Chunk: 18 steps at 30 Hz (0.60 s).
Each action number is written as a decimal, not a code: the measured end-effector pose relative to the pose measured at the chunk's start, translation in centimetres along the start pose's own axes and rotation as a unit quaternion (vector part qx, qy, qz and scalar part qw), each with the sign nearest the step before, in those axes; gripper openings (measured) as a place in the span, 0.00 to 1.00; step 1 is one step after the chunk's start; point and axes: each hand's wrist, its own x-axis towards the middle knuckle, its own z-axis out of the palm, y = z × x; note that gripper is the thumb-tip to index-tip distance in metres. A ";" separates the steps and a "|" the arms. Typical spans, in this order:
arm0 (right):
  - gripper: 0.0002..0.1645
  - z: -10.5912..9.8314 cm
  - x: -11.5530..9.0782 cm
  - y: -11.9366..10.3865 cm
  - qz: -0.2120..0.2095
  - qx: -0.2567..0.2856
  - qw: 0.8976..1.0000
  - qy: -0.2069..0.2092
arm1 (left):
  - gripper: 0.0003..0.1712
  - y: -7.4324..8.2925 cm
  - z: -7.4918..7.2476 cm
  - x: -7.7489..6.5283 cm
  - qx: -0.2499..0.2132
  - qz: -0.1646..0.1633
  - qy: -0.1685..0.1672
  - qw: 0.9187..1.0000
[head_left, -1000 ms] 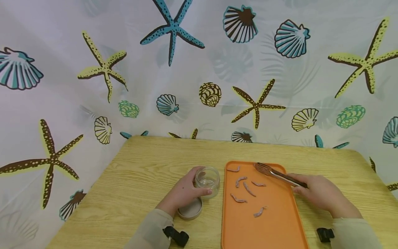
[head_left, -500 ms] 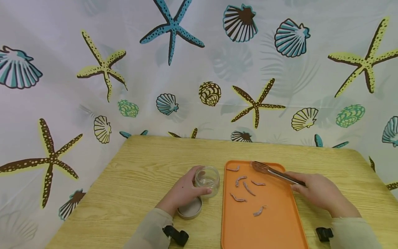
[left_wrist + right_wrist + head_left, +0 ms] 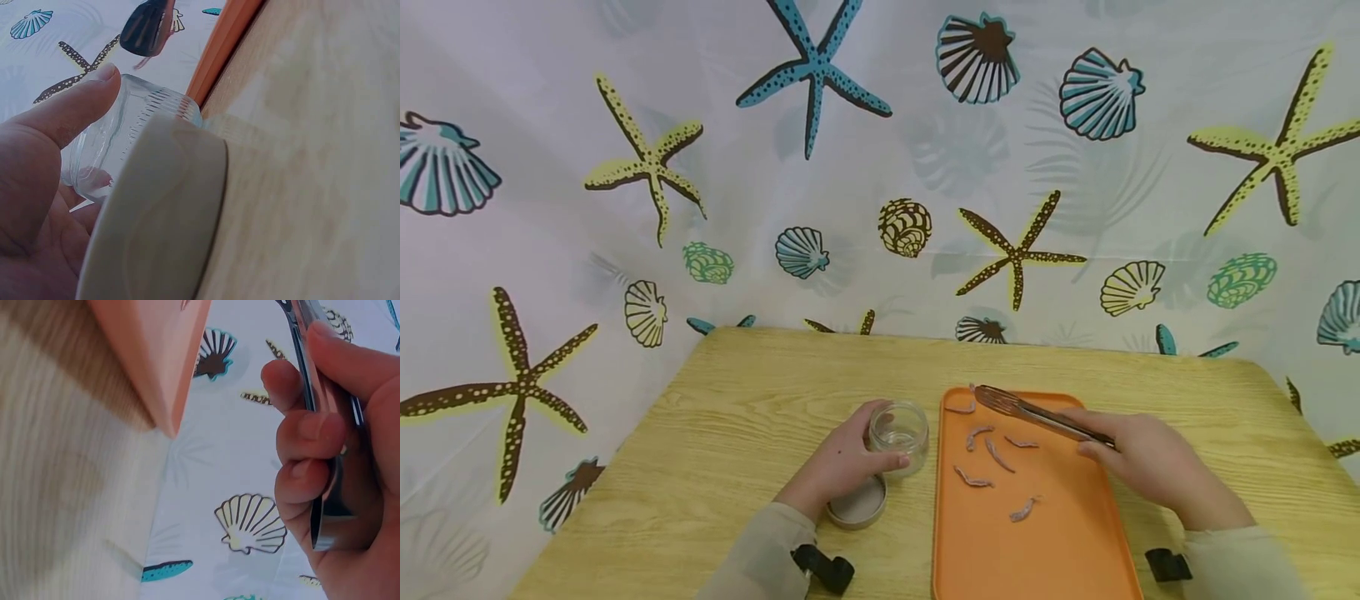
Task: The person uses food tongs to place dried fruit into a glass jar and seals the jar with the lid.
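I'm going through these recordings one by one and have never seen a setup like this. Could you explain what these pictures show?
There is no robot here: a person works with two bare hands. The wide picture comes from a camera worn on the head; the two closer ones come from a camera on each wrist.

On the light wood-grain table lie an orange rectangular tray, bearing six thin greyish-pink strips, and a shallow round grey lid. The left hand grips an uncovered clear glass jar. The right hand holds metal tongs with brown slotted tips, reaching toward the tray's far left corner. Something pinkish shows at the tips, too small to identify. Behind hangs a white cloth printed with shells and starfish.
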 end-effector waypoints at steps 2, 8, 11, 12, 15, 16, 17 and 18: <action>0.30 0.1 0.1 -0.6 -0.014 -0.003 1.000 0.006 | 0.54 0.0 0.0 0.0 0.000 -0.001 0.000 1.000; 0.29 0.4 0.3 -1.8 -0.046 -0.006 0.999 0.021 | 0.53 -0.1 0.1 0.2 0.000 -0.001 0.000 1.000; 0.29 0.3 0.3 -2.4 -0.049 -0.011 0.998 0.027 | 0.53 -0.2 0.1 0.3 0.002 -0.001 0.002 1.000; 0.29 0.3 0.3 -2.6 -0.049 -0.012 0.998 0.028 | 0.53 -0.2 0.1 0.3 0.002 -0.001 0.002 1.000; 0.29 0.3 0.2 -3.3 -0.056 -0.012 0.998 0.036 | 0.53 -0.2 0.1 0.3 0.003 -0.001 0.003 1.000; 0.29 0.3 0.2 -3.6 -0.060 -0.013 0.997 0.041 | 0.53 -0.2 0.1 0.3 0.003 -0.002 0.003 1.000; 0.30 0.4 0.2 -3.8 -0.066 -0.013 0.997 0.045 | 0.53 -0.2 0.1 0.4 0.003 0.000 0.003 1.000; 0.30 0.4 0.2 -4.1 -0.072 -0.014 0.996 0.051 | 0.53 -0.2 0.1 0.4 0.003 0.000 0.003 1.000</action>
